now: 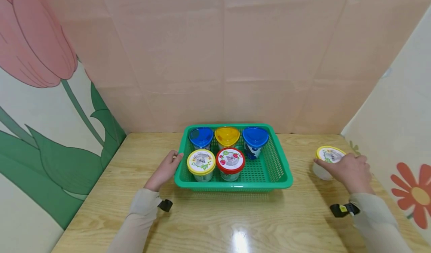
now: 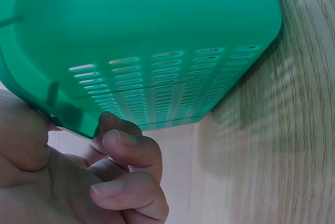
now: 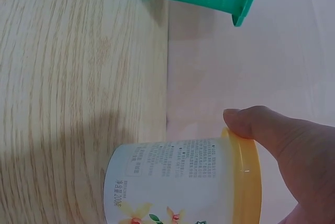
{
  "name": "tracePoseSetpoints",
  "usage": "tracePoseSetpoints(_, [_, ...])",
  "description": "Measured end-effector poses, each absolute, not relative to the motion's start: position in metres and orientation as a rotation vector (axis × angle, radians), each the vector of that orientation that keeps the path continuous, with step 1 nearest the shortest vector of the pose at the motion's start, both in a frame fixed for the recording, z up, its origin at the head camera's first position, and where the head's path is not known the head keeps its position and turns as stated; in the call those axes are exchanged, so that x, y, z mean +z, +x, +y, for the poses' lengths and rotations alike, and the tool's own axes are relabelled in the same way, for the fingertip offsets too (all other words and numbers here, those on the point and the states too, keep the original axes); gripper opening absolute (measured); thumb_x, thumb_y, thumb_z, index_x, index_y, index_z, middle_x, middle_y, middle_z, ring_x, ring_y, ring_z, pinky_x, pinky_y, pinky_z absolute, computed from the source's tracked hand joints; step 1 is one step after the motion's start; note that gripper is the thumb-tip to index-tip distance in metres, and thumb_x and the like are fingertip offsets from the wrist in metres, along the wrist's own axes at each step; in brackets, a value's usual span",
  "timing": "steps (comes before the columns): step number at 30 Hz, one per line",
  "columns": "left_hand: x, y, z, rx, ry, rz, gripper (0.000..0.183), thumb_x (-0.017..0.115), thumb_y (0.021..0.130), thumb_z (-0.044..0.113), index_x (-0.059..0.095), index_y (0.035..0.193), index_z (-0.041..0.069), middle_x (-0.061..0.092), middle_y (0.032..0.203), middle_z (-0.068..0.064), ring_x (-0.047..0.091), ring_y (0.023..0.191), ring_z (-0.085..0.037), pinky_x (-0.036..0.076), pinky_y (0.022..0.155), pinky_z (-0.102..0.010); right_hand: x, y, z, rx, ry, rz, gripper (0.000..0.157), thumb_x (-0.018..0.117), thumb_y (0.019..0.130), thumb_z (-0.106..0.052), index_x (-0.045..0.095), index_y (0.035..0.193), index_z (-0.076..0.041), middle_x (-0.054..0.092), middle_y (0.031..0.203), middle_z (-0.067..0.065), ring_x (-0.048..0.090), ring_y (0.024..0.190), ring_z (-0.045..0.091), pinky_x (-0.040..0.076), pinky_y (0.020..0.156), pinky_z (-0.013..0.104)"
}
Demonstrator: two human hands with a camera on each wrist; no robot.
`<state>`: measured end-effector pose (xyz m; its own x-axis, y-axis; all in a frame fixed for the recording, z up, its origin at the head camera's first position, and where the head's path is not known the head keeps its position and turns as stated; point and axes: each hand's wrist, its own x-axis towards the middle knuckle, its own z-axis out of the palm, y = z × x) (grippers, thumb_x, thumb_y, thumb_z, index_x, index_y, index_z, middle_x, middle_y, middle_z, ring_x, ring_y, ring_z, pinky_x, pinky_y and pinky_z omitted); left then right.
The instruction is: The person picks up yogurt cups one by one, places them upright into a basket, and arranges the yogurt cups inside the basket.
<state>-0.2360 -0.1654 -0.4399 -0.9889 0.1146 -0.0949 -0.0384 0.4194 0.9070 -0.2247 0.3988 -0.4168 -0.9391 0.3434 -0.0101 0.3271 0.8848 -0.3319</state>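
A green plastic basket (image 1: 235,185) stands mid-table, and my left hand (image 1: 168,168) grips its left rim. In the left wrist view the curled fingers (image 2: 133,153) sit under that rim, beside the slotted wall. To the right of the basket my right hand (image 1: 353,170) holds a yellow-lidded yogurt cup (image 1: 322,171) by its lid. The right wrist view has the thumb on the edge of the yellow lid (image 3: 246,177); the other fingers are mostly hidden. The cup is upright at the table surface.
Inside the basket, a yellow-lidded cup (image 1: 201,162) and a red-lidded cup (image 1: 230,161) stand in front. Behind them are a blue-lidded cup (image 1: 201,136), an orange-lidded cup (image 1: 227,135) and another blue-lidded cup (image 1: 255,139). A pink-covered wall (image 1: 222,58) rises behind the wooden table (image 1: 208,223).
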Motion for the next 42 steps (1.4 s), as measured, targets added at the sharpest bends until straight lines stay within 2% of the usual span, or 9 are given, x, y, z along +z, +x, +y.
tracePoseSetpoints(10, [-0.439, -0.236, -0.165, 1.608, 0.076, 2.525, 0.036, 0.034, 0.11, 0.037, 0.045, 0.113, 0.002, 0.065, 0.096, -0.014, 0.064, 0.08, -0.016, 0.05, 0.072, -0.029, -0.414, -0.225, 0.397, 0.505, -0.541, -3.0, 0.124, 0.062, 0.072, -0.083, 0.035, 0.115, 0.03, 0.033, 0.092, 0.036, 0.043, 0.079, 0.05, 0.041, 0.057, 0.049])
tracePoseSetpoints(18, [-0.44, -0.236, -0.165, 1.612, 0.073, 2.519, 0.036, 0.034, 0.11, 0.036, 0.045, 0.113, 0.003, 0.065, 0.095, -0.013, 0.064, 0.079, -0.016, 0.05, 0.072, -0.028, -0.406, -0.223, 0.389, 0.503, -0.422, -2.958, 0.118, 0.064, 0.073, -0.081, 0.04, 0.113, 0.028, 0.036, 0.094, 0.037, 0.043, 0.078, 0.049, 0.039, 0.055, 0.048])
tracePoseSetpoints(28, [-0.439, -0.237, -0.166, 1.611, 0.075, 2.525, 0.036, 0.034, 0.11, 0.036, 0.045, 0.113, 0.002, 0.066, 0.097, -0.014, 0.065, 0.081, -0.016, 0.049, 0.072, -0.029, -0.385, -0.219, 0.369, 0.518, -0.316, -2.884, 0.116, 0.068, 0.073, -0.079, 0.041, 0.116, 0.025, 0.039, 0.098, 0.037, 0.043, 0.078, 0.046, 0.039, 0.046, 0.042])
tracePoseSetpoints(36, [-0.44, -0.237, -0.166, 1.605, 0.072, 2.527, 0.036, 0.035, 0.11, 0.037, 0.046, 0.113, 0.003, 0.067, 0.095, -0.014, 0.065, 0.08, -0.016, 0.049, 0.072, -0.029, -0.368, -0.213, 0.353, 0.504, -0.242, -2.841, 0.11, 0.069, 0.072, -0.078, 0.045, 0.112, 0.022, 0.041, 0.102, 0.038, 0.043, 0.082, 0.046, 0.039, 0.048, 0.043])
tracePoseSetpoints(42, [-0.441, -0.237, -0.166, 1.598, 0.072, 2.527, 0.036, 0.035, 0.11, 0.037, 0.046, 0.113, 0.003, 0.067, 0.094, -0.013, 0.065, 0.079, -0.016, 0.049, 0.072, -0.029, -0.356, -0.208, 0.341, 0.54, -0.209, -2.823, 0.11, 0.07, 0.072, -0.077, 0.044, 0.117, 0.021, 0.041, 0.103, 0.036, 0.039, 0.087, 0.044, 0.038, 0.05, 0.04])
